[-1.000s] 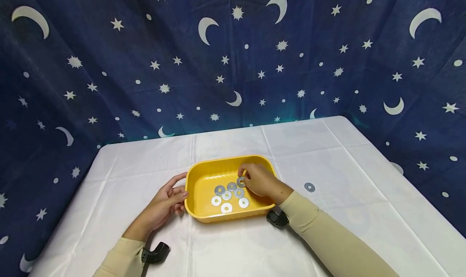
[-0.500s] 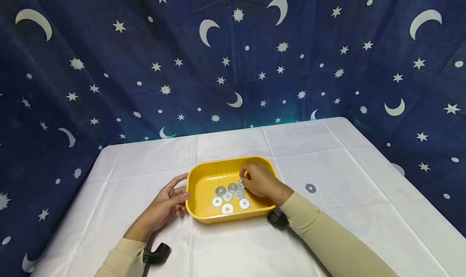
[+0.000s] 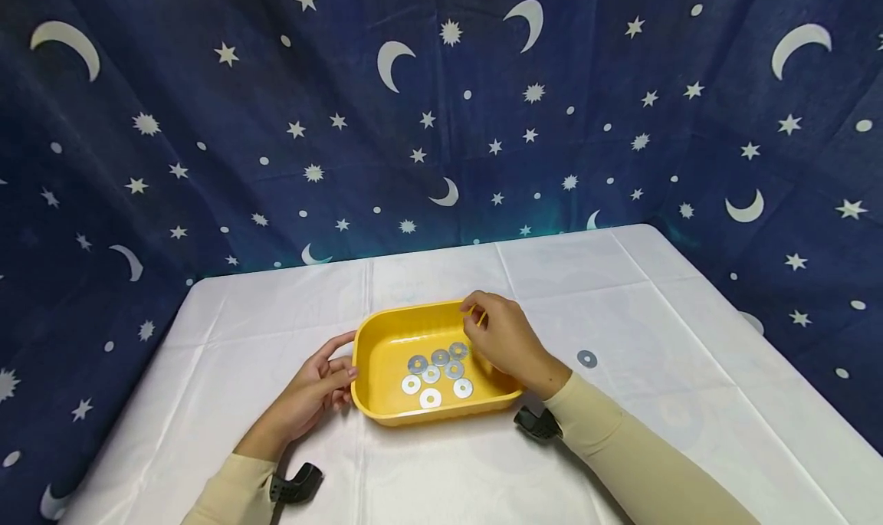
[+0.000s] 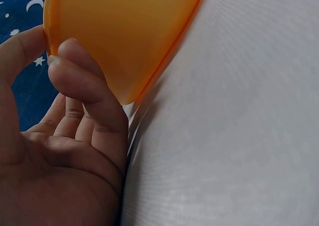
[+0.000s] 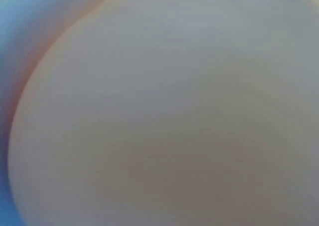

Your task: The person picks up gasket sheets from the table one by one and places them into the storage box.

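Observation:
A yellow plastic tray (image 3: 378,418) sits on the white cloth, with several flat metal washers (image 3: 431,398) lying on its floor. My left hand (image 3: 313,387) grips the tray's left end, thumb at the rim and index finger farther along it; the left wrist view shows this hand (image 4: 65,131) at the tray's edge (image 4: 164,61). Over the tray's right part is my right hand (image 3: 507,341), fingers loosely curled with no washer seen in them. The nearest washer (image 3: 458,350) lies just below and left of its fingertips. The right wrist view is a blur.
One more washer (image 3: 587,359) lies on the white tablecloth (image 3: 655,433), to the right of the tray. A dark blue curtain (image 3: 441,126) with moons and stars hangs behind and at the sides of the table.
My right hand has let go of the washer by its fingertips and risen up and to the right. That washer now lies in the tray. My left hand has stayed put.

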`<state>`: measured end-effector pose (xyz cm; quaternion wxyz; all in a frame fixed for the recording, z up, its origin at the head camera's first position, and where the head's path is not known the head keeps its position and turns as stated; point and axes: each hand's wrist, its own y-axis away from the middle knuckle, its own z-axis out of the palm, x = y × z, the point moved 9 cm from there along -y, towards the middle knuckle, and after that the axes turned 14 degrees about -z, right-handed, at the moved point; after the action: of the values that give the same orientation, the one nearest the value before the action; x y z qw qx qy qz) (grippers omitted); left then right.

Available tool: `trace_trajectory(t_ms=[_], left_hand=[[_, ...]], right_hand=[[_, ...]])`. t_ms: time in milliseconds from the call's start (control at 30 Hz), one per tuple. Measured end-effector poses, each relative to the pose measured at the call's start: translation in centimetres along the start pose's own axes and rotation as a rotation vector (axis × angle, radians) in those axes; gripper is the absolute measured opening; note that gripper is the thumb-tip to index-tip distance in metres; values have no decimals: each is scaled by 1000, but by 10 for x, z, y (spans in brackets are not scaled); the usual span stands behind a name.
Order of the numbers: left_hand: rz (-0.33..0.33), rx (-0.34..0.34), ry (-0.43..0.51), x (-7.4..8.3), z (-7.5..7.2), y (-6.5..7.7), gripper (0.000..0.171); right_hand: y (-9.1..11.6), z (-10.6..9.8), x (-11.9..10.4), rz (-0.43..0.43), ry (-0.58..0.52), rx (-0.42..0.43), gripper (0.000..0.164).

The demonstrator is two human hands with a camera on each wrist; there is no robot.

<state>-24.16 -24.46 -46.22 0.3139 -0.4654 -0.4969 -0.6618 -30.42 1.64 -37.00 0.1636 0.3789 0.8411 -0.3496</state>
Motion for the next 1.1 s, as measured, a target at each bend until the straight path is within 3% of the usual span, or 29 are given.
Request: trace_trajectory(t_ms=[100, 200, 433, 833, 1100], left_hand=[[6, 3, -1, 1, 0, 1, 68], [12, 1, -3, 2, 0, 1, 68], [6, 5, -6, 1, 0, 2, 66], [4, 6, -6, 1, 0, 1, 67], [6, -2, -3, 2, 0, 2, 67]], right_hand=[[7, -18, -4, -13, -7, 66, 13], [15, -29, -2, 9, -13, 81, 12], [34, -46, 13, 63, -32, 61, 11], [56, -69, 36, 58, 50, 39, 10], [77, -75, 67, 110, 95, -44, 13]])
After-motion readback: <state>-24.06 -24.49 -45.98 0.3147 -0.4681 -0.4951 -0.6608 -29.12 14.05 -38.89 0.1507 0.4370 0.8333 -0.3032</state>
